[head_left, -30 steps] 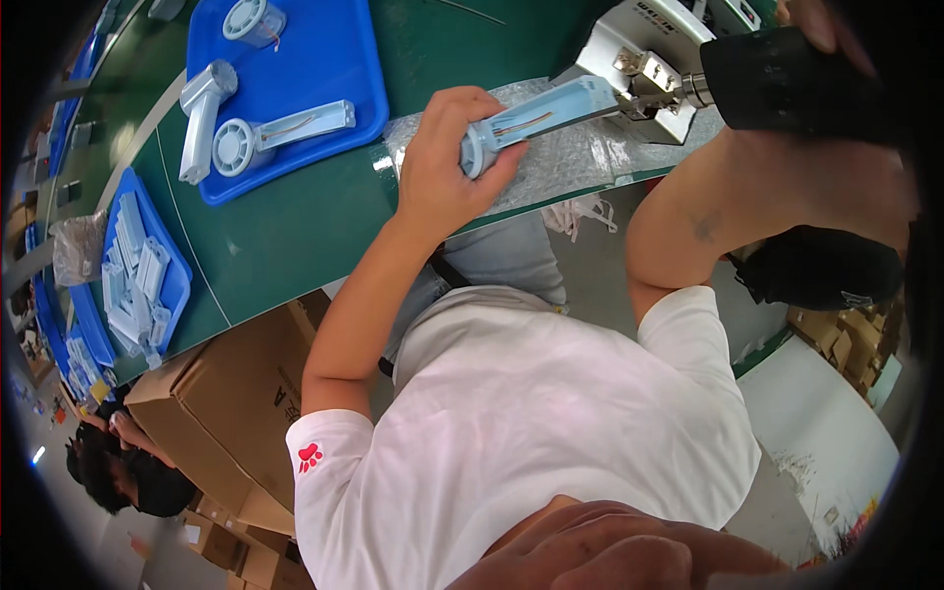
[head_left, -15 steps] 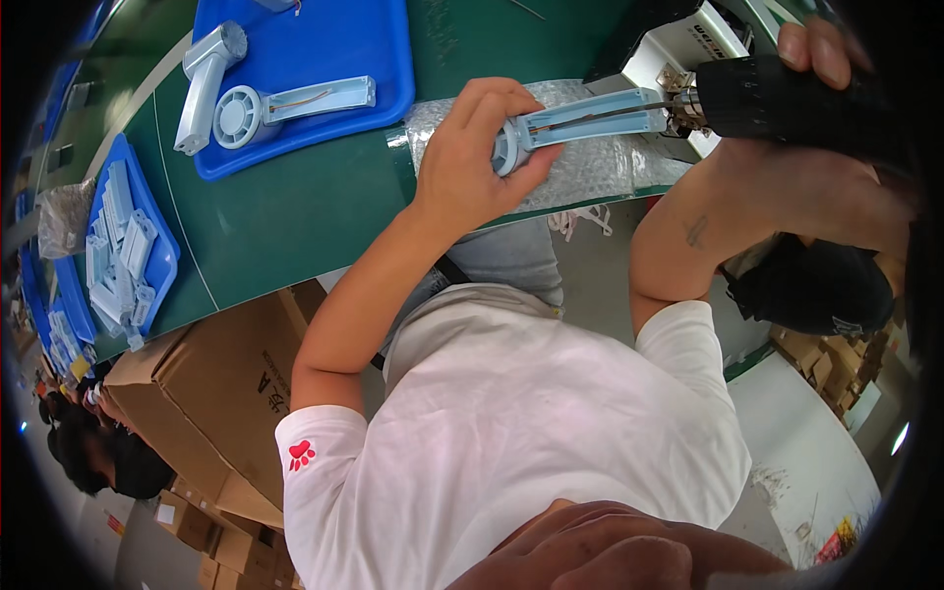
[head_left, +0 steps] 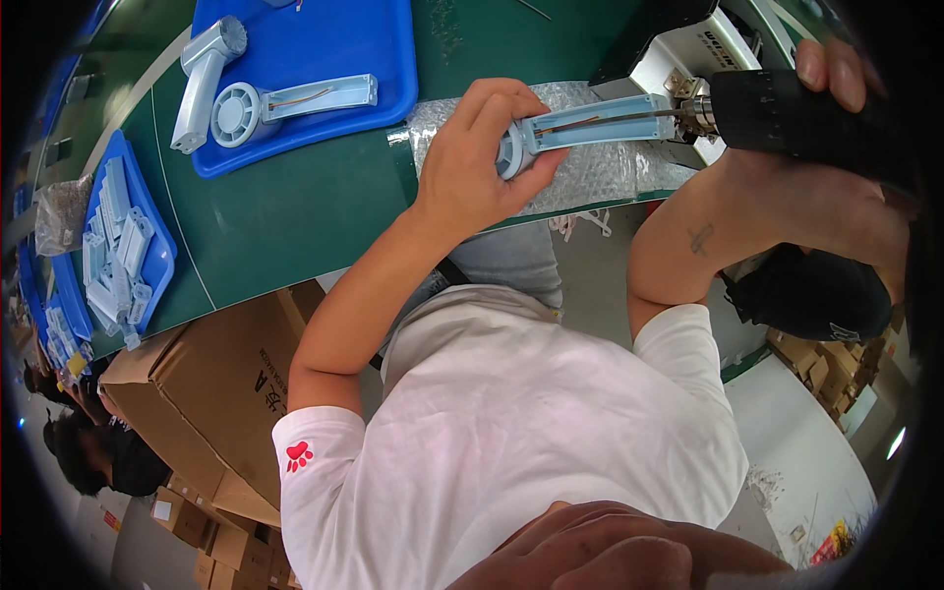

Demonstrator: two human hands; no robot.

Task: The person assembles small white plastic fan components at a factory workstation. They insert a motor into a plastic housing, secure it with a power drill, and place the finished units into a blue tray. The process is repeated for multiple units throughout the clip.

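My left hand is closed round the round head of a light blue handheld fan housing. The housing's open handle points right, and thin wires show inside it. My right hand grips a black electric screwdriver, with only some fingertips showing over its top. The screwdriver's long thin bit reaches leftward into the open handle. Its tip lies among the wires, so I cannot tell whether it touches a screw. Beneath the housing lies a sheet of bubble wrap on the green table.
A blue tray holds another open fan housing and a closed fan. Farther left, a blue bin is heaped with light blue parts. A white-and-black box stands behind the screwdriver. A cardboard box sits below the table edge.
The screwdriver has shifted slightly to the right, and the handle end of the housing a little with it. Both hands keep their grip.
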